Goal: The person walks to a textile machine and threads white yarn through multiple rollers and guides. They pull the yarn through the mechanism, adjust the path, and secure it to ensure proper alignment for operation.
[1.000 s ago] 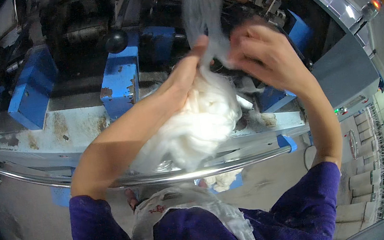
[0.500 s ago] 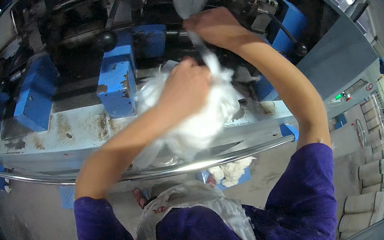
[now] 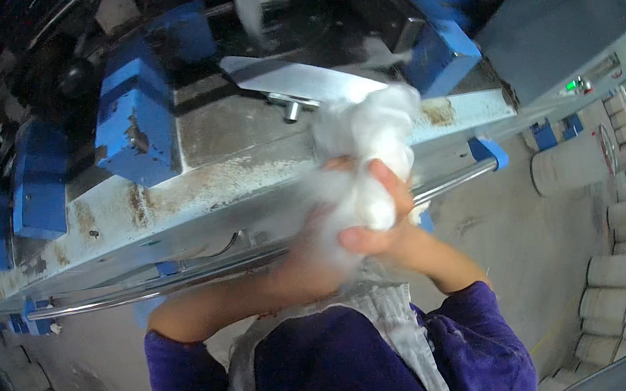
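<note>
A bunched wad of loose white fibre (image 3: 371, 128) is gathered in front of me, over the machine's front edge. My right hand (image 3: 391, 234) is closed round its lower part, with the thumb pressed on the near side. My left hand (image 3: 313, 244) is against the wad's left side; motion smears it, and its fingers are largely hidden in white fibre. Behind the wad, a tilted flat metal plate (image 3: 297, 77) lies across the machine bed. A tapering tuft of white fibre (image 3: 248, 2) hangs in the dark opening at the top.
Blue, chipped blocks (image 3: 132, 128) stand along the machine bed, and another blue block (image 3: 441, 60) rises at the right. A chrome rail (image 3: 159, 285) runs along the machine's front. Several large pale cylindrical cans (image 3: 606, 291) line the floor at the right.
Both hands have come down and toward me with the white fibre. My right hand has left the strand at the top and now grips the wad. The metal plate is now uncovered.
</note>
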